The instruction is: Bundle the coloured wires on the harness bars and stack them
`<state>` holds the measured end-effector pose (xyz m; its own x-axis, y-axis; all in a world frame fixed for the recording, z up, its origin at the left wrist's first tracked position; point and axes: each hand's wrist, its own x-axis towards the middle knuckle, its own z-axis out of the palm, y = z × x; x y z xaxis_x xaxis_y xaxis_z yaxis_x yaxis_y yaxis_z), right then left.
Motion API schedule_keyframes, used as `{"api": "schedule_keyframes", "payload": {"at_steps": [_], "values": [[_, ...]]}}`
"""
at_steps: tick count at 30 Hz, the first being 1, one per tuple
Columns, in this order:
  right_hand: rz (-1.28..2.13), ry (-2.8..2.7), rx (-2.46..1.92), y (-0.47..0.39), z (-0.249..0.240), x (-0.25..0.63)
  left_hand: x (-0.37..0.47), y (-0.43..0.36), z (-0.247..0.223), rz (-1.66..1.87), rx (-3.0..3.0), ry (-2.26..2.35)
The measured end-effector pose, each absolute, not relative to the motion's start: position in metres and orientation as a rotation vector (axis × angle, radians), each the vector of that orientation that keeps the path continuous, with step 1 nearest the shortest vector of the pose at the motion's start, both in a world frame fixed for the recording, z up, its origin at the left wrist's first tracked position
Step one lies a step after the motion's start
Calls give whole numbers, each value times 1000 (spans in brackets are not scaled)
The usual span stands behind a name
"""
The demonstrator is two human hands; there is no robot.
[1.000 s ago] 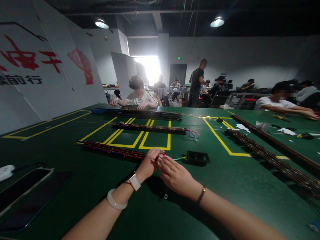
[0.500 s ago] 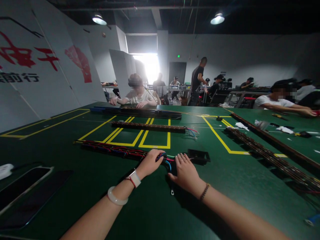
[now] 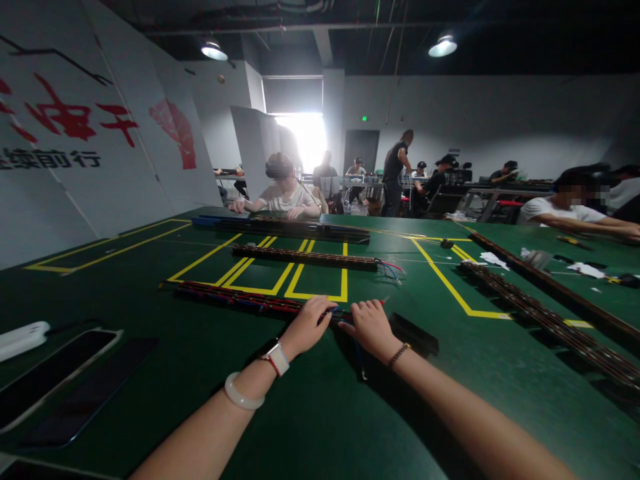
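A long, thin wire bundle (image 3: 227,296), dark with red and blue wires, lies across the green table in front of me. My left hand (image 3: 310,327) is closed around its right end, fingers curled over the top. Just to the right, my right hand (image 3: 373,329) is curled over the wires coming out of that end; its fingertips hide most of what it grips. Below the right hand dangles a wire with a ring terminal (image 3: 364,376). A dark rectangular piece (image 3: 414,333) lies tilted beside my right wrist.
A second wire bundle (image 3: 305,257) lies farther back inside yellow tape outlines, with long dark strips (image 3: 280,227) behind it. More long bundles (image 3: 540,313) stretch along the right. Phones (image 3: 95,393) lie at the left. A person (image 3: 287,193) sits opposite.
My right hand has curled over the wires, covering the blue and pink ones visible between my hands before. The dark rectangular piece has turned and shifted right and nearer. The view moved slightly.
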<state>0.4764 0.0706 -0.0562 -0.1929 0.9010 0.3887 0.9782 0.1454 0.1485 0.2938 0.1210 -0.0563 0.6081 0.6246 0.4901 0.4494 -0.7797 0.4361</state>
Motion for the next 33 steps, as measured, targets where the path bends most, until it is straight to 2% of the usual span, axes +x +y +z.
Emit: {"api": "schedule_keyframes", "payload": {"at_steps": [7, 20, 33], "values": [[-520, -2191, -1994, 117, -49, 504, 294, 115, -55, 1046, 2613, 908], [-482, -1993, -2345, 179, -49, 572, 295, 108, -54, 846, 2641, 926], [-668, -2101, -2118, 200, -35, 570, 294, 107, -55, 825, 2641, 928]]}}
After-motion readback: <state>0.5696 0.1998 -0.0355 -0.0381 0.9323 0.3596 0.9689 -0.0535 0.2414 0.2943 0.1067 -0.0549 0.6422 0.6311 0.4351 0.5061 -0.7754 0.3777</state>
